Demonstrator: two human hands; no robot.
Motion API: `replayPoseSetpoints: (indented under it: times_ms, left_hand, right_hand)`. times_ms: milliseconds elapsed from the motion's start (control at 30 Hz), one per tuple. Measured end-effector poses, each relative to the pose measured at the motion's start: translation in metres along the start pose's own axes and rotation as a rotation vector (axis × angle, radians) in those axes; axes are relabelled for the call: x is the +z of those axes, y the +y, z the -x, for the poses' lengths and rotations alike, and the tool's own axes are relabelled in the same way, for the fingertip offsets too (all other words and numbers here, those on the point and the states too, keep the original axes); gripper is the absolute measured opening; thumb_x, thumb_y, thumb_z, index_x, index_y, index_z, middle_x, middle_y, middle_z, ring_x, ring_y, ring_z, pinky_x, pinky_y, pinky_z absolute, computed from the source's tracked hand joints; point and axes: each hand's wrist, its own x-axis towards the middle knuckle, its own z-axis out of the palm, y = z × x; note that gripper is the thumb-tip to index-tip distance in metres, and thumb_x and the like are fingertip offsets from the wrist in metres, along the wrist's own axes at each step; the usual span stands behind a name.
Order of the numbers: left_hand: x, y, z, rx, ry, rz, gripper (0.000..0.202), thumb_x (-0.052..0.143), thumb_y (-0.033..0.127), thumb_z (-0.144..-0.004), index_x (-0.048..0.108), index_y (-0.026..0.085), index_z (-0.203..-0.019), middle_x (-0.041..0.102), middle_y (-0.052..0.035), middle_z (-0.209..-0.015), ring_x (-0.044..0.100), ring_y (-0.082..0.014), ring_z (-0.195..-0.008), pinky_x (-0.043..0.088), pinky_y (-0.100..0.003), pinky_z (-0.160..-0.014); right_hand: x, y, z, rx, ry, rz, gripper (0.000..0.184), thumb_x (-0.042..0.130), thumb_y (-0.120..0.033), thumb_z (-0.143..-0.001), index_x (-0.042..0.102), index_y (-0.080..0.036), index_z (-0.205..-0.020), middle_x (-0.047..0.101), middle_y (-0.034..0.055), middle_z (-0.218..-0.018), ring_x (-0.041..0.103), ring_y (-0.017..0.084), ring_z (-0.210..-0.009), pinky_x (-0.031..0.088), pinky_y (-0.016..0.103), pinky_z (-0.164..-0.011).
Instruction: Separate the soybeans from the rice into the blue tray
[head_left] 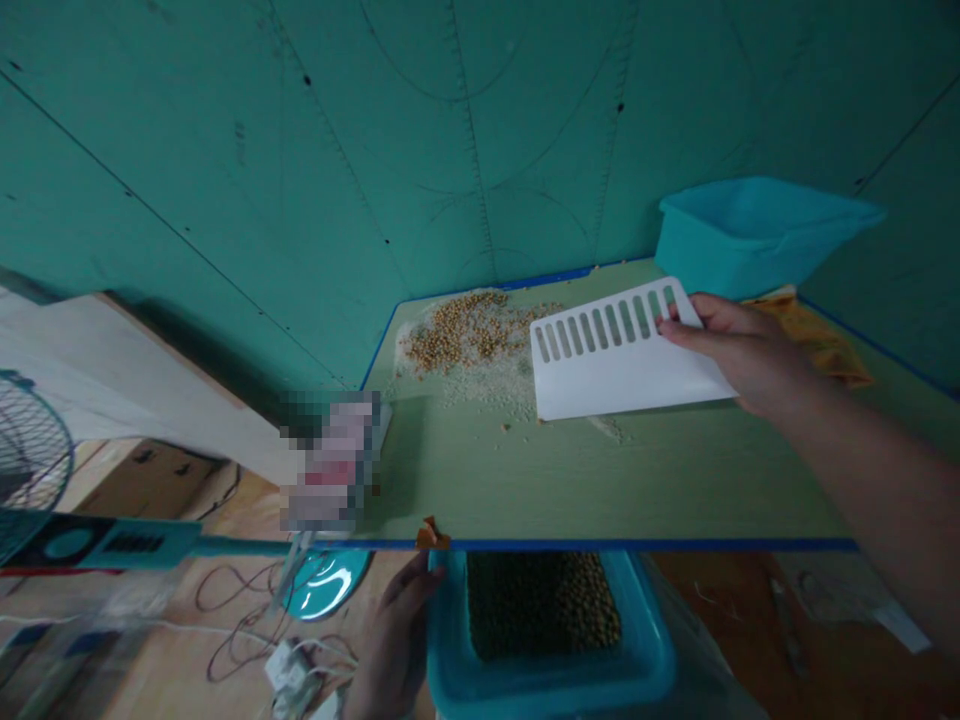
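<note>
I watch my right fingers [686, 337] grip a scraper [622, 377], flat, white and slotted along one edge, unable to tell whether my left fingers [409, 580] clasp the tub [444, 665].

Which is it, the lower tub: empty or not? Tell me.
Not empty: the lower tub holds beans, seen at right; its darker left is unclear.

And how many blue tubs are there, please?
2: an upper tub on the table at back right, and a lower tub below its near edge, by the left hand.
</note>
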Motion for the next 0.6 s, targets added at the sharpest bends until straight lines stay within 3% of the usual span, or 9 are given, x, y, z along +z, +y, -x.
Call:
replayPoseSetpoints:
  times_ms: [133,200,333,467,600]
  left_hand:
    - [-0.001,0.005,-0.009,-0.063,-0.268,0.113,0.027,0.084,0.031,-0.067,0.08,0.019,-0.091,0.084,-0.0073,-0.086,0.071,-0.0331,-0.111,0.054,-0.04,-0.1]
    - [0.003,0.008,-0.011,-0.094,-0.325,0.1,0.026,0.085,0.035,-0.067,0.081,0.019,-0.087,0.084,-0.0072,-0.089,0.071,-0.0327,-0.111,0.053,-0.04,-0.102]
    - [0.012,0.011,-0.011,-0.042,-0.22,0.091,0.03,0.094,0.032,-0.051,0.081,0.02,-0.075,0.084,-0.0042,-0.092,0.073,-0.0308,-0.105,0.054,-0.036,-0.101]
    - [0.018,0.013,-0.008,-0.021,-0.07,0.059,0.045,0.099,0.033,-0.031,0.08,0.018,-0.069,0.084,-0.003,-0.08,0.074,-0.0285,-0.101,0.055,-0.03,-0.097]
    - [0.016,0.012,-0.01,0.012,-0.026,0.054,0.047,0.098,0.037,-0.029,0.08,0.02,-0.069,0.082,0.0013,-0.072,0.076,-0.0218,-0.088,0.057,-0.025,-0.092]
  right_hand:
    - [0.004,-0.001,0.002,0.024,-0.011,-0.022,0.029,0.071,-0.046,-0.056,0.059,-0.026,-0.072,0.056,-0.0049,-0.062,0.047,0.015,-0.054,0.031,0.025,-0.048]
    - [0.004,-0.001,0.002,0.032,-0.016,-0.029,0.029,0.072,-0.046,-0.056,0.058,-0.026,-0.072,0.056,-0.0053,-0.062,0.047,0.014,-0.054,0.031,0.025,-0.049]
    - [0.002,0.001,0.001,0.057,-0.036,-0.028,0.031,0.074,-0.046,-0.055,0.06,-0.026,-0.073,0.058,-0.0054,-0.064,0.049,0.014,-0.056,0.032,0.025,-0.05]
    - [0.002,0.0,0.002,0.112,-0.075,-0.011,0.033,0.075,-0.046,-0.054,0.063,-0.026,-0.077,0.062,-0.0045,-0.067,0.051,0.015,-0.055,0.032,0.025,-0.049]
    - [0.002,-0.001,0.003,0.148,-0.1,0.0,0.034,0.075,-0.046,-0.055,0.063,-0.026,-0.079,0.063,-0.0039,-0.067,0.051,0.015,-0.054,0.032,0.025,-0.048]
